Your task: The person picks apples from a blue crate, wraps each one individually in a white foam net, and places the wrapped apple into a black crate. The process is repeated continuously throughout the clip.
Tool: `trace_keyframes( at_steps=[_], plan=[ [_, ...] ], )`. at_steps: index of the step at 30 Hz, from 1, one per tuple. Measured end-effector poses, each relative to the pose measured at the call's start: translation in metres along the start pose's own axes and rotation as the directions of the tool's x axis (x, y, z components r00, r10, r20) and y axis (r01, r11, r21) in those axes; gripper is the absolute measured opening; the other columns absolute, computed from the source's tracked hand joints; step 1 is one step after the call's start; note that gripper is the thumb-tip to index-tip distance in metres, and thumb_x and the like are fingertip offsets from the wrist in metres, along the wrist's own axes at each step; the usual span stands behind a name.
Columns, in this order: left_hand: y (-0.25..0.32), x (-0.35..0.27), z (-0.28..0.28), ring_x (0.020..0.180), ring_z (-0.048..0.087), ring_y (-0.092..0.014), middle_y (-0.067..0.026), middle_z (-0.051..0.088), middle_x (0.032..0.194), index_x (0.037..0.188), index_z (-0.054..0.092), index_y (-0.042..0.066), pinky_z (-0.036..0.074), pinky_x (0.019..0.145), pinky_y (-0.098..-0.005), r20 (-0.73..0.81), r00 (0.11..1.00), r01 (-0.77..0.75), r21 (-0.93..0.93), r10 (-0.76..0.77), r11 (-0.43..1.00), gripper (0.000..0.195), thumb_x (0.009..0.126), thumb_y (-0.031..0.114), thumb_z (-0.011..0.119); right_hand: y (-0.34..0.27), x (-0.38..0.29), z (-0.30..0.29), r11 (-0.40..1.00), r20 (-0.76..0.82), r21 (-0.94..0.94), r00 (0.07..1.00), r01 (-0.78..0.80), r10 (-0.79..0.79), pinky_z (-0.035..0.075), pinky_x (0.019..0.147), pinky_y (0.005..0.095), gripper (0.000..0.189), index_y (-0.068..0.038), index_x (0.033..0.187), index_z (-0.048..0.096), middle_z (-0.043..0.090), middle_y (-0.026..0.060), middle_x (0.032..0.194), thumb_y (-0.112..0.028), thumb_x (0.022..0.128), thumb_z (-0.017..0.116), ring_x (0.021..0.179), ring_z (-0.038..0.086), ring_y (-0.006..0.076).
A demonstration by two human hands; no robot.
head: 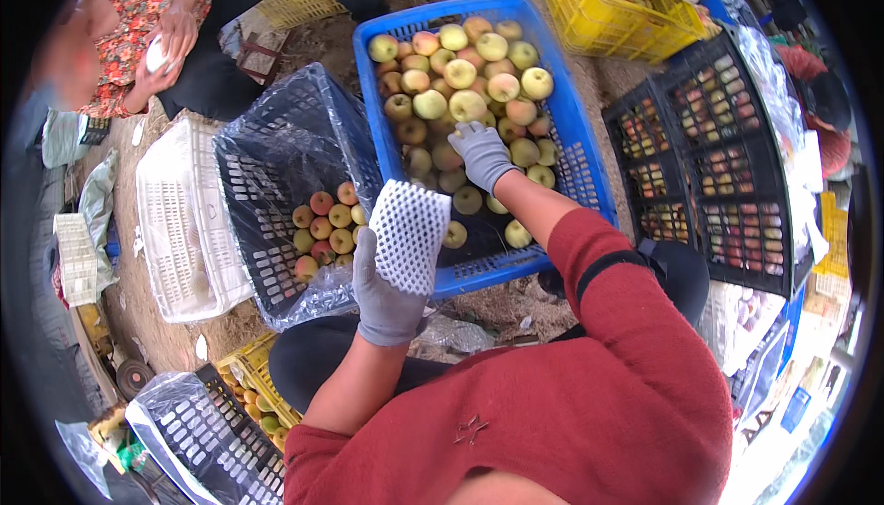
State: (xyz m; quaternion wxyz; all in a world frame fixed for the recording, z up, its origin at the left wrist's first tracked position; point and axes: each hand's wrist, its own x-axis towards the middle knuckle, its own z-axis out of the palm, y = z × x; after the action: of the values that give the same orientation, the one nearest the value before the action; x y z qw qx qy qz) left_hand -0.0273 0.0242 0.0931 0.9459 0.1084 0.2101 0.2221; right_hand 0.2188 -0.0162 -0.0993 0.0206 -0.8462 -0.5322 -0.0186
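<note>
In a grey glove, my left hand (391,301) holds a white foam fruit net (411,236) upright; some of my fingers are hidden behind or inside it. My right hand (482,153), also gloved in grey, reaches over the loose yellow-red apples (467,105) in a blue plastic crate (601,191). Its fingertips touch the apples, but whether they grip one is not clear. Left of the blue crate stands a dark crate lined with clear plastic film (276,115), with several apples (321,229) in its bottom.
A white crate (155,211) stands at the left. Yellow crates with fruit are at the top right (570,15) and lower left (259,353). Black crates (680,153) of apples stand at the right. A co-worker's hands (176,32) hold a white object at the upper left.
</note>
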Motion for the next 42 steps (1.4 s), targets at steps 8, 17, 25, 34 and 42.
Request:
trace_keyframes(
  at_steps=[8, 17, 25, 34, 42],
  plan=[
    [0.001, 0.009, -0.001, 0.134, 0.049, -0.032, -0.0194, 0.051, 0.143, 0.146, 0.040, -0.003, 0.034, 0.119, -0.0443, -0.071, 0.980, -0.178, 0.106, 0.186, 0.978, 0.059, 0.103, 0.037, 0.046, 0.011, 0.026, -0.006, 0.989, 0.171, -0.035, 0.976, 0.143, -0.135, 0.046, 0.087, 0.0405, 0.050, -0.013, 0.118, 0.061, 0.062, 0.0123, 0.115, -0.024, 0.072, 0.076, 0.107, 0.058, 0.0297],
    [0.004, 0.018, -0.007, 0.128, 0.053, -0.023, -0.0165, 0.053, 0.139, 0.142, 0.041, -0.004, 0.039, 0.113, -0.0364, 0.130, 0.935, -0.355, 0.343, 0.330, 0.870, 0.045, 0.110, 0.026, 0.032, -0.008, -0.040, -0.177, -0.516, 0.426, 0.674, 0.849, -0.529, -0.313, 0.057, 0.078, 0.0411, 0.060, -0.004, 0.137, 0.049, 0.063, 0.0148, 0.122, -0.049, 0.098, 0.056, 0.107, 0.064, 0.0271],
    [-0.028, 0.016, 0.004, 0.129, 0.052, -0.025, -0.0138, 0.052, 0.140, 0.142, 0.043, -0.001, 0.039, 0.113, -0.0388, 0.404, 0.907, -0.340, 0.528, 0.121, 0.778, 0.045, 0.107, 0.029, 0.042, -0.035, -0.100, -0.217, -0.358, 0.395, 0.819, 0.893, -0.448, -0.214, 0.055, 0.069, 0.0366, 0.053, -0.007, 0.122, 0.058, 0.068, 0.0102, 0.101, -0.054, 0.104, 0.042, 0.089, 0.067, 0.0230],
    [-0.037, 0.012, 0.020, 0.120, 0.060, -0.023, -0.0118, 0.060, 0.130, 0.134, 0.053, 0.004, 0.048, 0.103, -0.0378, 0.228, 0.958, 0.162, 0.056, -0.171, 0.985, 0.045, 0.105, 0.038, 0.052, -0.038, -0.111, -0.252, 0.472, -0.389, 0.838, 0.906, 0.272, 0.169, 0.051, 0.089, 0.0330, 0.029, -0.005, 0.118, 0.065, 0.062, 0.0125, 0.120, -0.018, 0.093, 0.069, 0.102, 0.064, 0.0235],
    [-0.035, 0.021, 0.011, 0.103, 0.063, -0.018, -0.0098, 0.066, 0.112, 0.120, 0.059, 0.002, 0.049, 0.095, -0.0327, 0.326, 0.927, -0.327, 0.468, 0.183, 0.821, 0.034, 0.106, 0.032, 0.051, -0.036, -0.111, -0.254, 0.790, -0.499, 0.353, 0.815, 0.501, -0.294, 0.049, 0.065, 0.0344, 0.013, -0.011, 0.090, 0.071, 0.063, 0.0034, 0.081, -0.016, 0.079, 0.076, 0.073, 0.061, 0.0217]
  ],
)
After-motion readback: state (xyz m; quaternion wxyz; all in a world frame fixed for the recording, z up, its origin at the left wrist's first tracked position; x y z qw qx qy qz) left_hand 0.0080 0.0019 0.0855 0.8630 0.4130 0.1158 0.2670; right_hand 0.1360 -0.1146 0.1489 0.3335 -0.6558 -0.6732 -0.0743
